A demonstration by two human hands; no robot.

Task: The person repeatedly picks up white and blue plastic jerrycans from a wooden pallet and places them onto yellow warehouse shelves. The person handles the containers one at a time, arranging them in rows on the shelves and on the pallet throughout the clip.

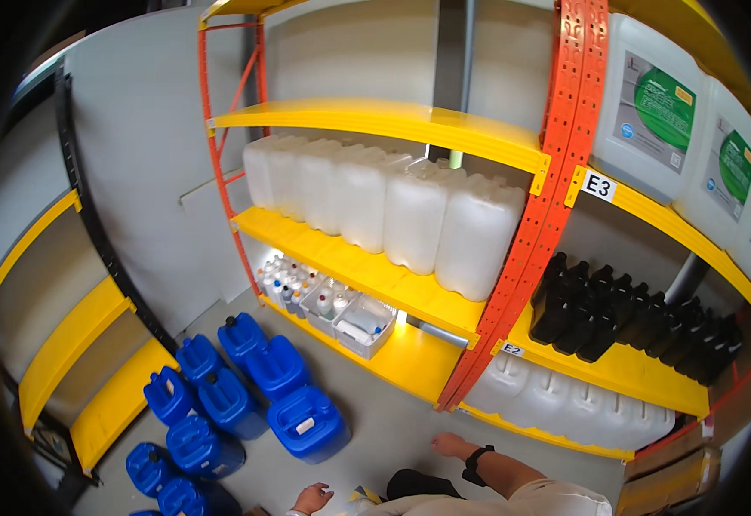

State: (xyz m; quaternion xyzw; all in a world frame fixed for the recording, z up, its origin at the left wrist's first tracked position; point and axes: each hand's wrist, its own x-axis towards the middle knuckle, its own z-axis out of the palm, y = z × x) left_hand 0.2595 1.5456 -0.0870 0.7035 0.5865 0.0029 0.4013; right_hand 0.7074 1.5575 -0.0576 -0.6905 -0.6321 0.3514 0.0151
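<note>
- Where the tall storage rack with orange perforated metal uprights and yellow shelves stands ahead, its lowest shelf edge slants down to the right, bordering the floor.
- Smooth grey floor forms a passage between that edge and the cans, running from the person toward the far wall.
- On the left, a second rack with a black upright and yellow shelves bounds the space.
- Squarish blue plastic jerrycans stand grouped on the floor between the racks, ahead and left of both hands.
- Nearest them, a blue jerrycan with a small white label stands upright beyond the left fingers, not touching them.
- The right hand is well to that can's right; its fingers curl inward, but whether they meet I cannot tell.
- The left hand has its fingers loosely bent, thumb apart.
</note>
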